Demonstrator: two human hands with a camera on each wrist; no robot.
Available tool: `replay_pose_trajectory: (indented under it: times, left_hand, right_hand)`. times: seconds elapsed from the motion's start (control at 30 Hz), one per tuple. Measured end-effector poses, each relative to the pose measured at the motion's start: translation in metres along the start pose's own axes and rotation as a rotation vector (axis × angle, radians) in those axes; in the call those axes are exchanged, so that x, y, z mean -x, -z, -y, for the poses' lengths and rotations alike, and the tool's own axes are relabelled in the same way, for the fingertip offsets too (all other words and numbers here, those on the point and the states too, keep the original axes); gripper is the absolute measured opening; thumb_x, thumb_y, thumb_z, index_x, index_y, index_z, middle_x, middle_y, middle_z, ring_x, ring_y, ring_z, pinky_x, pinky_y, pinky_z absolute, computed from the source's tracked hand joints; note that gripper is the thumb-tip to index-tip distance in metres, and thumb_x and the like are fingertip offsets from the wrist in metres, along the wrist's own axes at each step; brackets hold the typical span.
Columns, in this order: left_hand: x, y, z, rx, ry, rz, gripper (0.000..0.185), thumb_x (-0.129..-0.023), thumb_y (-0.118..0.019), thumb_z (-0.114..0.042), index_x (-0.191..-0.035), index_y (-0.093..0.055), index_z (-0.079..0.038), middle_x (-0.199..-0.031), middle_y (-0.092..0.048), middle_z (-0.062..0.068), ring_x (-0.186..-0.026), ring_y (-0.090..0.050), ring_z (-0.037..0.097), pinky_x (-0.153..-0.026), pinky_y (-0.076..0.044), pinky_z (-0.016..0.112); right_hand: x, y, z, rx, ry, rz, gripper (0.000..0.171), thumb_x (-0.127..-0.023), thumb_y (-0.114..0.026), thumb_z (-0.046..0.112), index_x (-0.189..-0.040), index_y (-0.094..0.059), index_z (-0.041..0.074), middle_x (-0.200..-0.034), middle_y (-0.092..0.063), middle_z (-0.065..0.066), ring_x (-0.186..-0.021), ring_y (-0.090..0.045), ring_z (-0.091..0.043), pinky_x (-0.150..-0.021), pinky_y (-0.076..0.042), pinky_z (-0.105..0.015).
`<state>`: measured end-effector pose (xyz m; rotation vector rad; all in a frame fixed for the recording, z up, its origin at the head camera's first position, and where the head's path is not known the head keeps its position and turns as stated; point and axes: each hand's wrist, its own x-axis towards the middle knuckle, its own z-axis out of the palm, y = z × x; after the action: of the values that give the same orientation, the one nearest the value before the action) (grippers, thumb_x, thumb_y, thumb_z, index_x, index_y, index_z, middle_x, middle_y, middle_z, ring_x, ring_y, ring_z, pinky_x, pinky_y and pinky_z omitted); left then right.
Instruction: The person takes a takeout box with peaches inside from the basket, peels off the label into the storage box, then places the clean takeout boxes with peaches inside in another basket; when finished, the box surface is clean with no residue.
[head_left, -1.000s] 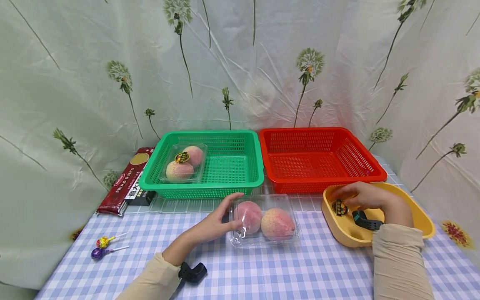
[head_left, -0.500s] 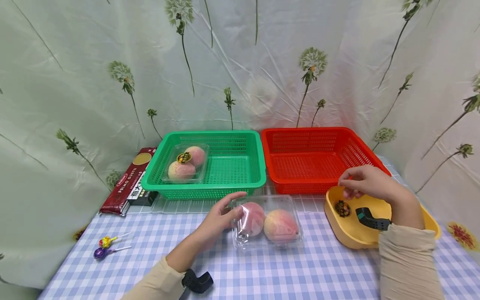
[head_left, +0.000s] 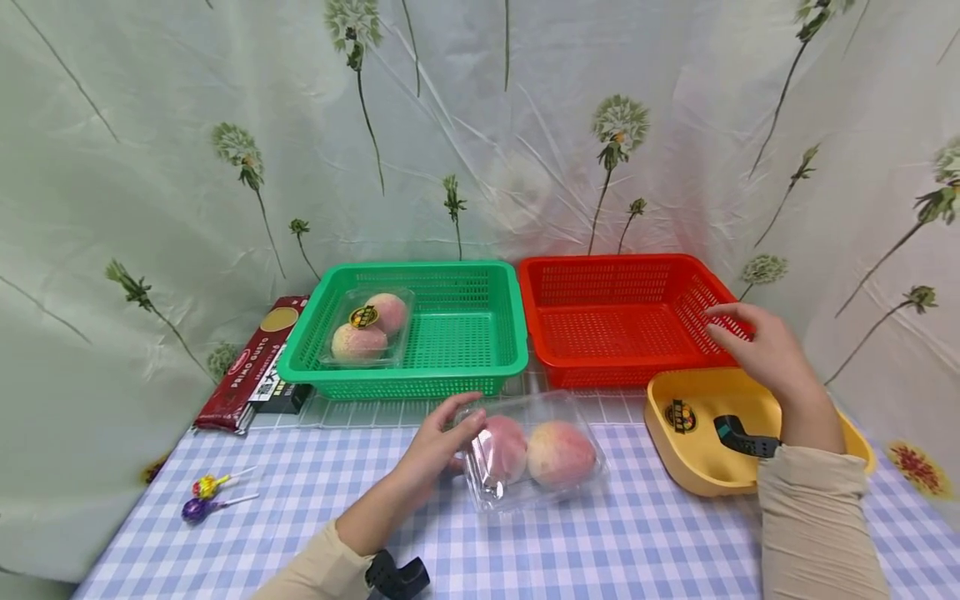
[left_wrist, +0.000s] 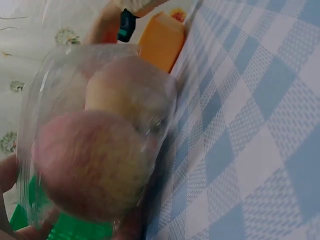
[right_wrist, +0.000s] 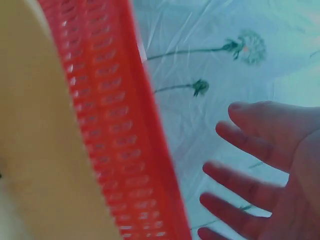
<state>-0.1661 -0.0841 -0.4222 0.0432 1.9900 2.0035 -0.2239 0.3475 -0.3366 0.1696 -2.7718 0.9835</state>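
The left hand grips the left end of the clear peach box, fingers curled round its edge, and tips that end up off the checked surface; the left wrist view shows the two peaches pressed against the plastic at a tilt. The box lies near the middle of the surface, its long axis running left to right, parallel to the front edge, with the left hand touching it and the right hand well apart from it toward the back right corner. That right hand is open, its fingers spread and holding nothing, hovering over the near right rim of the red basket and above the yellow tray, which holds a round sticker. The green basket stands just behind the box, touching the red one, and already holds a second peach box. By the left edge lie two lollipops and, toward the back left corner, a dark red pasta packet. A pale curtain printed with dandelions hangs behind.
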Motion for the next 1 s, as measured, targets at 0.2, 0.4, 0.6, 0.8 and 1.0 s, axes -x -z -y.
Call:
replay_pose_trajectory:
  times: [0.2,0.4,0.6,0.8,1.0]
  left_hand:
    - [0.003,0.002,-0.001,-0.025,0.027,0.096,0.058,-0.097,-0.064,-0.035,-0.149,-0.045,-0.018,-0.153,-0.042,0.020,-0.093,-0.066,0.016,-0.066,-0.056,0.028]
    - [0.003,0.003,-0.003,-0.010,0.059,0.180,0.054,-0.097,-0.061,-0.032,-0.148,-0.047,-0.017,-0.146,-0.049,0.017,-0.090,-0.065,0.017,-0.067,-0.055,0.031]
    - [0.004,0.005,-0.004,0.029,0.079,0.261,0.048,-0.099,-0.059,-0.030,-0.145,-0.053,-0.017,-0.144,-0.055,0.013,-0.096,-0.064,0.018,-0.070,-0.056,0.033]
    - [0.011,-0.002,-0.017,0.066,0.055,0.337,0.048,-0.100,-0.057,-0.028,-0.147,-0.051,-0.022,-0.143,-0.057,0.009,-0.107,-0.062,0.016,-0.083,-0.056,0.041]
    - [0.018,-0.015,-0.040,0.101,0.026,0.396,0.048,-0.101,-0.052,-0.025,-0.149,-0.048,-0.024,-0.142,-0.056,0.007,-0.109,-0.061,0.017,-0.085,-0.055,0.040]
  right_hand:
    - [-0.003,-0.002,-0.018,0.011,-0.011,0.040,0.058,-0.102,-0.056,0.030,-0.145,-0.041,-0.006,-0.149,-0.033,-0.039,-0.136,-0.025,-0.060,-0.107,-0.020,-0.075]
    - [-0.002,-0.001,-0.029,0.062,-0.094,0.070,0.073,-0.101,-0.055,0.039,-0.153,-0.027,-0.004,-0.154,-0.010,-0.045,-0.138,-0.010,-0.066,-0.103,-0.016,-0.081]
    - [0.001,0.001,-0.037,0.017,-0.164,0.161,0.090,-0.101,-0.051,0.046,-0.156,-0.005,-0.007,-0.155,-0.002,-0.045,-0.135,-0.013,-0.062,-0.104,-0.021,-0.078]
    - [0.002,0.002,-0.040,-0.015,-0.174,0.176,0.092,-0.101,-0.050,0.047,-0.156,0.000,-0.009,-0.154,-0.006,-0.045,-0.132,-0.018,-0.059,-0.103,-0.027,-0.074]
    - [0.002,0.002,-0.043,-0.046,-0.186,0.196,0.094,-0.100,-0.049,0.047,-0.157,0.005,-0.005,-0.157,0.006,-0.042,-0.135,-0.012,-0.061,-0.105,-0.023,-0.076]
